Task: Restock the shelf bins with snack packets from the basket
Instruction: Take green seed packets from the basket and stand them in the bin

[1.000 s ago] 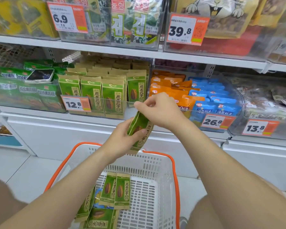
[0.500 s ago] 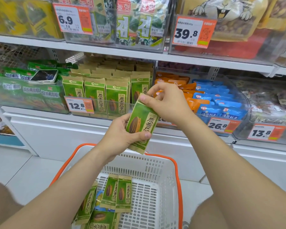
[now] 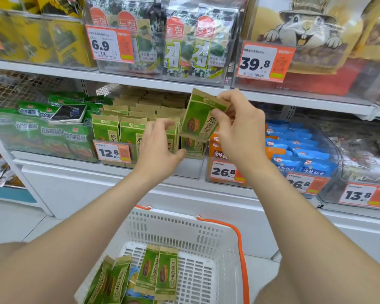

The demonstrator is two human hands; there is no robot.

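Above the bin [image 3: 149,154] — right hand [image 3: 239,132] pinches packet [image 3: 201,119].

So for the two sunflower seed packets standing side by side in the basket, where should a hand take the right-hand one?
By its kraft top edge, coming from above. The right-hand packet stands upright against its twin in the basket, so its faces are crowded on the left while the flat sealed top sticks up free. A pinch like the right hand uses on the held packet should suit.
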